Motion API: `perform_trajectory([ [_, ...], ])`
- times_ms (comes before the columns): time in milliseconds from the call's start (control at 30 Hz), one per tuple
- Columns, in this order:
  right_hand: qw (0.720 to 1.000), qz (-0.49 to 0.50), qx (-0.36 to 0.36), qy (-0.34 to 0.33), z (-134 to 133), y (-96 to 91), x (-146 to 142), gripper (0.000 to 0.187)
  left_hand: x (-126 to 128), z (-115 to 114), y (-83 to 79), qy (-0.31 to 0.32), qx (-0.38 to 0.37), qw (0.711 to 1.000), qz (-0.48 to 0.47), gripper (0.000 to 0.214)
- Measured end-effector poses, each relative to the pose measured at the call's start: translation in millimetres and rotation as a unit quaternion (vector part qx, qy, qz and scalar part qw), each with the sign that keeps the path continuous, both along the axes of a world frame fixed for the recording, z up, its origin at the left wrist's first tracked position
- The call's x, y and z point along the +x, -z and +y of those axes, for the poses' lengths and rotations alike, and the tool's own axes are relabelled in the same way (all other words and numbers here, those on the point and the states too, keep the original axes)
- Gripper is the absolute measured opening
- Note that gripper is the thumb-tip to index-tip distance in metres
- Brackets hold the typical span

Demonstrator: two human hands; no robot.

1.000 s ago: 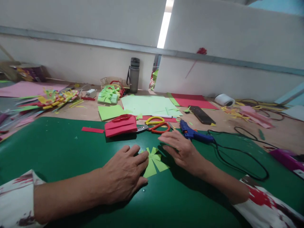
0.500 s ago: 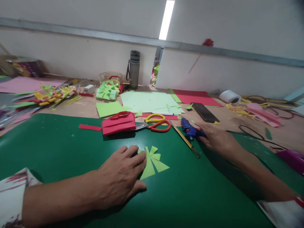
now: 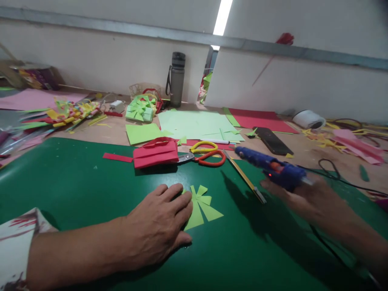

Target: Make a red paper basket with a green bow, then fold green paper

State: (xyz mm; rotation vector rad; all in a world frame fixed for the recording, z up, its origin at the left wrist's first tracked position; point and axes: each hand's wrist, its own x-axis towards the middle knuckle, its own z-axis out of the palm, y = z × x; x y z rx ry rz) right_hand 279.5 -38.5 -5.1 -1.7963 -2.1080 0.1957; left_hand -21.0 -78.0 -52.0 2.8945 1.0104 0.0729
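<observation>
Far left: heap of coloured paper strips point(image 3: 68, 113) on the bare table, beside a pink sheet point(image 3: 33, 99).

Near left to centre: green mat point(image 3: 75, 178) covering the near table. A loose red strip point(image 3: 117, 157) lies at its far edge.

My left hand point(image 3: 157, 226): open and palm down on the mat, fingers spread. The fingertips press on the left edge of the light green cut-out point(image 3: 202, 206).

Light green cut-out: flat on the mat at near centre, wedge-shaped petals fanning to the right of my fingers.

Far of the cut-out: folded red paper point(image 3: 156, 152) at the mat's edge. Red-and-yellow scissors point(image 3: 207, 155) lie just to its right.

Far centre: light green sheets point(image 3: 194, 123), with a grey bottle point(image 3: 177, 79) upright against the wall.

Right of the cut-out: thin yellow-edged tool point(image 3: 246, 180) lying aslant on the mat. I cannot tell whether it is a ruler or a cutter.

My right hand point(image 3: 315, 198): blurred, closed around the blue glue gun point(image 3: 273, 167).

Blue glue gun: held above the mat, nozzle pointing left and far. It is well apart from the cut-out.

Far right: dark phone point(image 3: 273, 140), red sheet point(image 3: 260, 119) and white roll point(image 3: 307, 119) on the table.
</observation>
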Motion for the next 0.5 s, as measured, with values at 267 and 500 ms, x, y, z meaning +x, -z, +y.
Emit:
perform_trajectory([
  [267, 0.99, 0.01, -0.104, -0.096, -33, 2.4, -12, 0.055, -1, 1, 1.8, -0.001, -0.01, 1.0, -0.015, 0.036],
  [500, 0.96, 0.055, -0.244, -0.128, -37, 0.8, -22, 0.052, -1, 3, 2.2, -0.004, -0.026, 0.999, -0.031, 0.031],
])
